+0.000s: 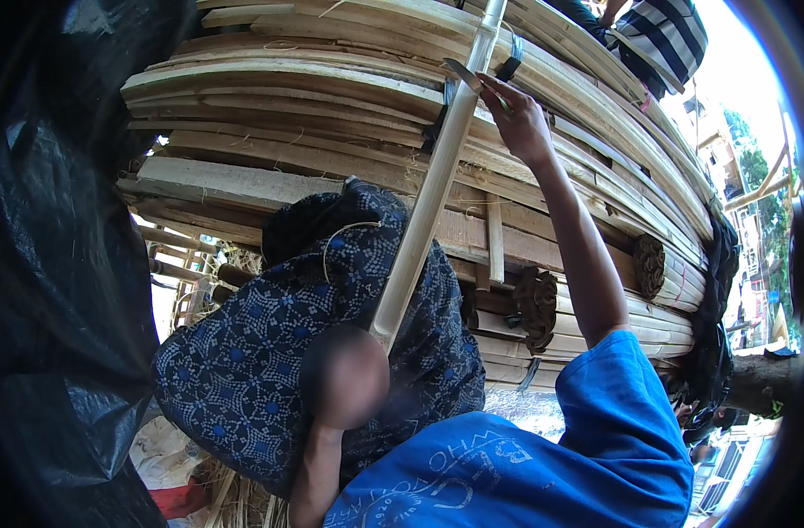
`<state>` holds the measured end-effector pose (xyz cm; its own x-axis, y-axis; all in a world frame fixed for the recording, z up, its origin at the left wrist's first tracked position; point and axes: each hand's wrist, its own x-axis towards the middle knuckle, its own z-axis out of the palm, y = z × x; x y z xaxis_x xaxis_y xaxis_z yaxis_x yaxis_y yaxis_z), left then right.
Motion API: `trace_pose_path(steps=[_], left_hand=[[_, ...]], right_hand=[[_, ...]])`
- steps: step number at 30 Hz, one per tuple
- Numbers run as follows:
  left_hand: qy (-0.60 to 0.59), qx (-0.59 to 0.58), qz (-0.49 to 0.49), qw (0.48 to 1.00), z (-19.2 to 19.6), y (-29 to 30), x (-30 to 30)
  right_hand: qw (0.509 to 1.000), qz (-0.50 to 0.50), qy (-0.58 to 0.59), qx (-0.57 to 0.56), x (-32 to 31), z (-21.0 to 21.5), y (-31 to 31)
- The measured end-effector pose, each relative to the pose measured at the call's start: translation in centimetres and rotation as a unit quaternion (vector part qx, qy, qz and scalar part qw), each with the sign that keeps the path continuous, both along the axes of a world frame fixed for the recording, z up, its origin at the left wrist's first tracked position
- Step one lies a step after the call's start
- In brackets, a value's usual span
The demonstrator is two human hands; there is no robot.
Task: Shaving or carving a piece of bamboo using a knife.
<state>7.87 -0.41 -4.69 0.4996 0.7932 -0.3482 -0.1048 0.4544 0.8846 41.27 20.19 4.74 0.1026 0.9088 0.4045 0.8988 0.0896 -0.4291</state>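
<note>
Laying of knife blade across bamboo pole noted; right hand closed on handle

One pale bamboo pole [431, 195] is seen set on a slant, from the upper edge of the view down to a dark blue patterned cloth [252, 352], by which its lower part is backed. A knife [462, 74] is held in the right hand [518, 121], the fingers being curled narrowly around its handle. The blade is placed across the upper part of the pole, pointing to the left; whether the surface is being cut cannot be told. The right arm is extended from a blue shirt sleeve [622, 387].

The left hand [354, 385] is found at the lower end of the pole. It is heavily blurred, and whether the pole is gripped or only touched cannot be determined.

Behind the pole, long split strips [314, 110] are stacked in layers, with dark ties [510, 60] noted near the pole. The left side is taken up by black plastic sheeting [59, 290]. At the upper right, another person in a striped garment [670, 40] is partly shown. Below the cloth, a red item [180, 500] is observed beside loose shavings.
</note>
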Motion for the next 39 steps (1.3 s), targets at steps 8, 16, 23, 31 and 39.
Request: trace_pose_path(steps=[8, 16, 23, 31, 39], left_hand=[[0.027, 0.022, 0.007, 0.999, 0.0, -0.1, -0.6], [-0.018, -0.029, 0.009, 0.999, -0.3, 0.0, -0.7], [-0.001, 0.019, 0.024, 1.0, -0.1, 0.0, 0.0], [-0.002, 0.0, 0.021, 1.0, -0.7, -0.4, -0.5], [-0.007, -0.001, 0.029, 1.0, -0.6, -0.5, -0.4]], right_hand=[[0.996, -0.082, -0.033, 0.027, 2.9, 1.5, 4.0], [0.994, 0.012, -0.107, -0.034, 5.9, 1.9, 8.1], [0.996, 0.062, -0.039, 0.053, 6.3, 0.3, 6.6], [0.999, -0.021, -0.03, -0.005, 4.9, 0.2, 5.2], [0.998, -0.003, -0.025, 0.051, 5.4, -1.2, 4.9]])
